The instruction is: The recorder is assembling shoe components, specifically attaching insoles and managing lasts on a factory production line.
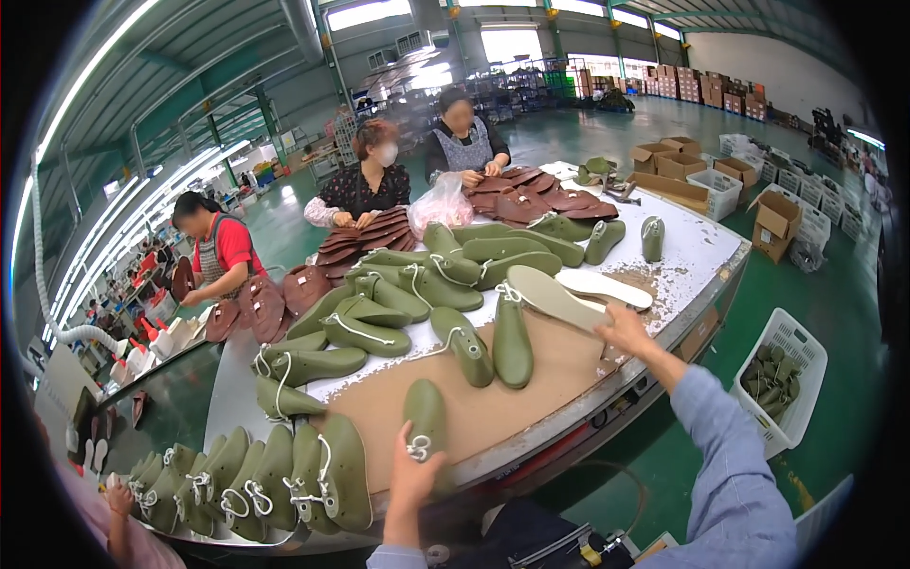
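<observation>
My left hand (414,482) is closed round a green shoe last (425,408) with a white cord at its heel end, near the table's front edge. Farther right, my right hand (626,332) grips one end of a pale beige insole (550,296) above the table. A white insole (607,287) lies just behind it; whether my fingers touch that one too I cannot tell. Between my hands, two green lasts rest on brown board, the longer one (513,346) beside a shorter one (462,349). More corded lasts (370,334) are heaped behind them.
A row of upright green lasts (275,479) lines the front left edge. Brown shoe uppers (365,242) are stacked along the far side, where several people work. A white crate (785,379) of green pieces stands on the floor at right. At lower left another person's hand (119,498) shows.
</observation>
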Action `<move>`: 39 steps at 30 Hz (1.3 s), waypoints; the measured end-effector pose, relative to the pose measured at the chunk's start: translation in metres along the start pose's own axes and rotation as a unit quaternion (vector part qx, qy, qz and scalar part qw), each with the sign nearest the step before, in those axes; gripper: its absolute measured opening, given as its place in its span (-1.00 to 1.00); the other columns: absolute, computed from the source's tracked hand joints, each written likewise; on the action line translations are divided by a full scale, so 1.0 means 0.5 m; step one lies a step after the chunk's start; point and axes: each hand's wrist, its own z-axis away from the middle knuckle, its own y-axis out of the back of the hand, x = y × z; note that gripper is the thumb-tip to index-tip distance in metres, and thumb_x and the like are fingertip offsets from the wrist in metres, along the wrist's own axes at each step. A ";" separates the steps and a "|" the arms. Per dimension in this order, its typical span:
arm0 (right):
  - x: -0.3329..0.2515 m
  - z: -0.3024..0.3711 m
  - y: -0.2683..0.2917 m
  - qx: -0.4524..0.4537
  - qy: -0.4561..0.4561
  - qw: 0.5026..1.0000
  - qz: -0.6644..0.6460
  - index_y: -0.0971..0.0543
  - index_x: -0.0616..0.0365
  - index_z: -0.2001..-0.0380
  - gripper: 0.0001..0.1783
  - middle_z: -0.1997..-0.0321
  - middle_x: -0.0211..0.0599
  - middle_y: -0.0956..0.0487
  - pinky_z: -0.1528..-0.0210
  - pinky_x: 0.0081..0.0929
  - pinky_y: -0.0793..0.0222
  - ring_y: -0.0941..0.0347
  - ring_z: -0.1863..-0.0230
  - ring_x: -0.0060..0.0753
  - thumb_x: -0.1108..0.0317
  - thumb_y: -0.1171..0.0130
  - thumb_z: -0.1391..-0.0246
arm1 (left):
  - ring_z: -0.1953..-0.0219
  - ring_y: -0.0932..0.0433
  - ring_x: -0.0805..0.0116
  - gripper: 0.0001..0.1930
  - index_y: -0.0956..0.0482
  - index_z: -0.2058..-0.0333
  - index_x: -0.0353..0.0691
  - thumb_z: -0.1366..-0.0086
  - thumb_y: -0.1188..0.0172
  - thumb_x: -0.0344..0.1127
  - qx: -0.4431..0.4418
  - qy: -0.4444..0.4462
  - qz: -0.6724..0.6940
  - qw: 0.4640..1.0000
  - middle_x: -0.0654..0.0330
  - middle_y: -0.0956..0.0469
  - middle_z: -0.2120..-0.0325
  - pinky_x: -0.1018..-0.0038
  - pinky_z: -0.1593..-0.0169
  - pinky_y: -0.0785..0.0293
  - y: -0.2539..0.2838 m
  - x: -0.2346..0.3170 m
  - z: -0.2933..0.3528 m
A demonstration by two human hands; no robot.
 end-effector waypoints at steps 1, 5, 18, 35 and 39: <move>-0.014 0.030 -0.008 -0.007 0.012 0.997 -0.076 -0.56 0.23 0.36 -0.68 0.30 0.07 -0.63 0.18 -0.17 -0.46 -0.58 0.22 -0.04 0.18 -0.28 0.05 | -0.01 -0.48 0.16 -0.15 -0.15 -0.26 -0.31 0.05 -0.31 -0.47 -0.011 0.019 0.041 0.999 -0.06 -0.43 0.00 0.30 -0.07 -0.43 0.008 -0.002 0.005; -0.158 0.267 -0.041 -0.139 0.182 0.963 -0.142 -0.52 0.24 0.39 -0.68 0.51 -0.03 -0.56 0.33 -0.20 -0.43 -0.53 0.44 0.00 0.19 -0.31 0.00 | 0.00 -0.47 0.21 -0.10 -0.11 -0.29 -0.30 0.08 -0.30 -0.61 -0.012 0.096 0.215 0.972 0.00 -0.43 0.00 0.33 -0.05 -0.44 0.053 0.013 0.051; -0.319 0.558 -0.226 -0.120 0.044 0.887 -0.444 -0.32 0.12 -0.22 -0.53 -0.04 -0.22 -0.48 0.22 -0.62 -0.42 -0.47 0.12 -0.50 0.10 0.16 -0.37 | -0.13 -0.40 0.23 -0.15 0.02 -0.33 -0.41 -0.16 -0.30 -0.56 0.059 0.069 0.438 0.894 0.02 -0.33 -0.16 0.33 -0.17 -0.39 -0.056 -0.115 0.195; -0.275 0.536 -0.110 -0.207 0.361 0.843 -0.340 -0.41 0.05 0.01 -0.36 0.11 -0.04 -0.56 0.26 -0.29 -0.56 -0.58 0.21 -0.13 0.26 -0.49 0.17 | -0.22 -0.25 -0.12 -0.18 -0.09 -0.19 -0.45 -0.13 -0.37 -0.15 0.365 -0.218 0.032 0.905 -0.20 -0.20 -0.17 0.07 -0.29 -0.18 -0.001 0.044 0.497; -0.247 0.508 -0.106 -0.318 0.488 0.802 -0.135 -0.52 -0.14 0.15 -0.38 0.05 -0.12 -0.49 0.22 -0.29 -0.48 -0.51 0.15 -0.08 0.10 -0.51 0.40 | 0.10 -0.49 -0.12 -0.31 -0.24 -0.08 -0.29 -0.11 -0.34 -0.05 0.350 -0.419 -0.187 0.816 -0.18 -0.40 0.05 -0.01 -0.07 -0.45 0.033 0.088 0.592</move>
